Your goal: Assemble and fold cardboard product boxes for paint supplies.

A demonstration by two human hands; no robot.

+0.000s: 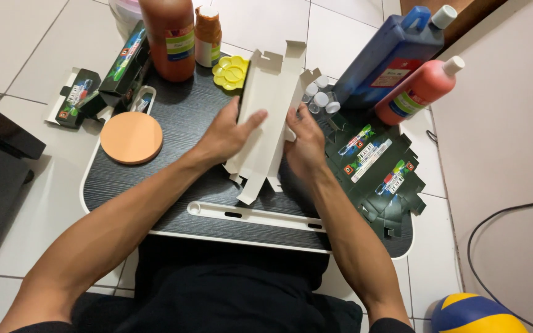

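1. In the head view, an unfolded white carton blank (266, 117) is held over the middle of a dark lap table (180, 117), its long axis running from 1 o'clock to 7 o'clock.
2. The left hand (226, 132) is laid on the left panel of the blank with the fingers stretched flat and the thumb apart.
3. The right hand (306, 145) is curled around the right edge of the blank; its fingertips are hidden, so the grip is probably a pinch on the side flap.
4. The blank is judged to be only partly formed: the panels are bent up, but the end flaps stand open and no box shape is closed.
5. At 3 o'clock a pile of flat dark green cartons (377, 172) is lying, not yet folded.
6. At 10 o'clock some folded dark green boxes (124, 65) are seen, which seem finished.
7. At 1 o'clock small vials with white caps (321, 98) are standing, near a blue bottle (390, 55) and a red bottle (417, 92).
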